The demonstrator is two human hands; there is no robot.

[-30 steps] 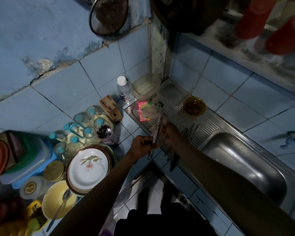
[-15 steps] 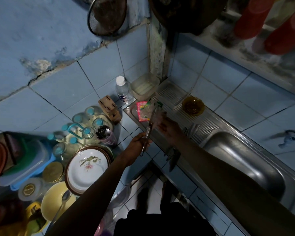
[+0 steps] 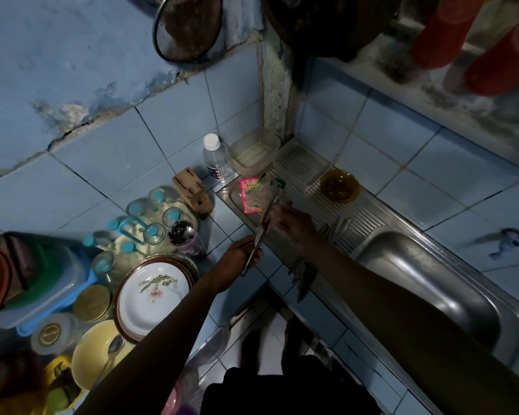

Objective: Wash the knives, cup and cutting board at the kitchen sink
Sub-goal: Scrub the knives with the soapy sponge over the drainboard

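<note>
knife (image 3: 264, 229) | blade up-right, away | left hand (image 3: 240, 257) grip clenched on handle | right hand (image 3: 294, 224) grip unclear

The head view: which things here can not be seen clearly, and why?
- Right hand: fingers motion-blurred; grip unclear.
- Metal tool in the left hand: too dim to identify.
- Knife at the counter edge: partly behind the right forearm.
- Tap: blurred.
- Red cups: cut off by the top edge.

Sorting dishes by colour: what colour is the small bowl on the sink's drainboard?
Amber-brown, translucent bowl, seen in the head view.
</note>
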